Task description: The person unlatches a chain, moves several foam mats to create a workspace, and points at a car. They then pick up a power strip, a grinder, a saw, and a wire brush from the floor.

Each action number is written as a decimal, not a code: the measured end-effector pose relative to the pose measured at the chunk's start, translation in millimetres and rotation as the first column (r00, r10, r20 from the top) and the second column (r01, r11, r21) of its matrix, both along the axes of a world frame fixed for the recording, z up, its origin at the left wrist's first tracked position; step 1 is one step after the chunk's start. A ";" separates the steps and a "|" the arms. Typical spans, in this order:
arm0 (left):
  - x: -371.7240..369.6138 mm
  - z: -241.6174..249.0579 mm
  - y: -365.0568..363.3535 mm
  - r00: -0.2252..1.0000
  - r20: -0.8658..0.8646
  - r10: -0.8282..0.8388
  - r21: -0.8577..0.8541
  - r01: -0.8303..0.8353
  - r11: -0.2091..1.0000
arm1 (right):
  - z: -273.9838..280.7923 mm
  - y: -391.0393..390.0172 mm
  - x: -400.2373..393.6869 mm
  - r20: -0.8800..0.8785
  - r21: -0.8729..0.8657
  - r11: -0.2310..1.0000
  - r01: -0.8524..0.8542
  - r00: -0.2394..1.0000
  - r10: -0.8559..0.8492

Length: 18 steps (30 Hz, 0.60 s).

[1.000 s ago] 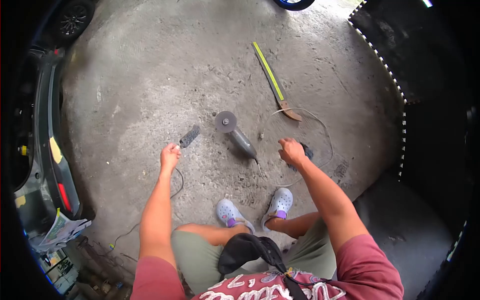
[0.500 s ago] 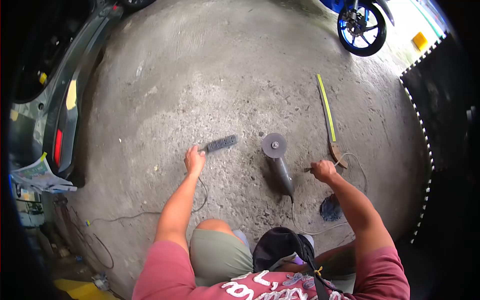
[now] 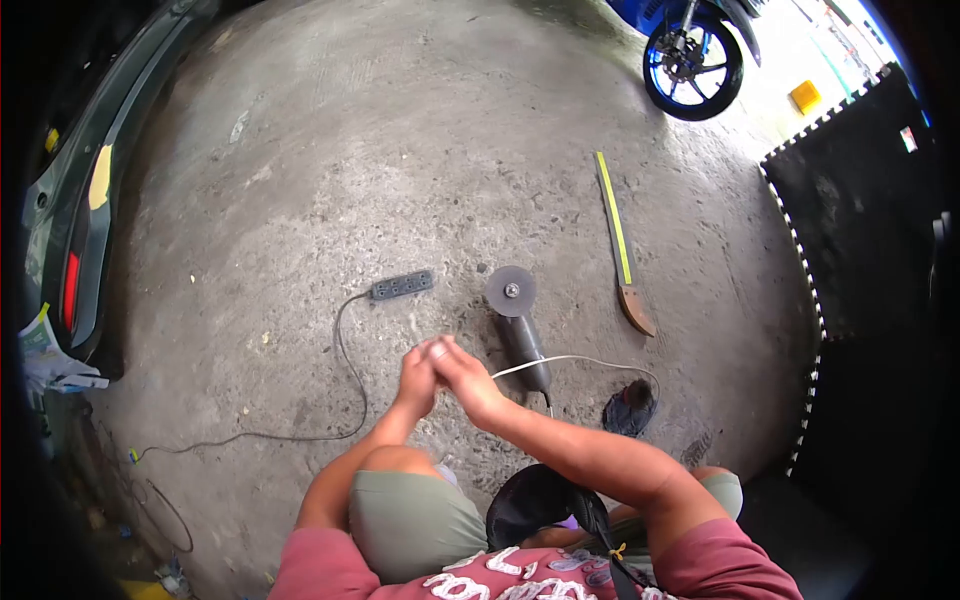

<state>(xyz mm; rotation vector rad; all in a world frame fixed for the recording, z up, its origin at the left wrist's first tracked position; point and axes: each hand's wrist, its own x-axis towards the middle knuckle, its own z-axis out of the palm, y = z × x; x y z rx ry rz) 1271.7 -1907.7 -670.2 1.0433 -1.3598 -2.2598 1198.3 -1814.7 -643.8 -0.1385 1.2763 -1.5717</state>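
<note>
My left hand (image 3: pixel 418 383) and my right hand (image 3: pixel 466 380) meet just below the power strip (image 3: pixel 402 286), with fingers closed together. The grinder's pale cord (image 3: pixel 590 359) runs to my right hand; its plug end is hidden in the fingers. The angle grinder (image 3: pixel 522 340) lies on the concrete right of my hands, its grey disc (image 3: pixel 511 291) facing up. The power strip rests on the floor, touched by neither hand. Farther right lies a long blade with a yellow strip (image 3: pixel 615 220) and a brown curved handle (image 3: pixel 636 312).
A dark cloth bundle (image 3: pixel 630 408) lies right of the grinder. The strip's cable (image 3: pixel 350 370) curls left across the floor. A car (image 3: pixel 95 240) stands at the left, a blue motorcycle's wheel (image 3: pixel 692 70) at the top right, and black matting (image 3: pixel 850 260) at the right.
My left hand has let go of the power strip, which now lies on the floor. My right hand has moved left with the cord, and both hands have come together.
</note>
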 end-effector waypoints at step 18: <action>626.7 297.1 -366.5 0.224 -0.017 0.974 -1.000 -0.008 -0.016 | -90.0 67.4 -120.2 -0.630 0.751 0.606 0.262 0.559 0.539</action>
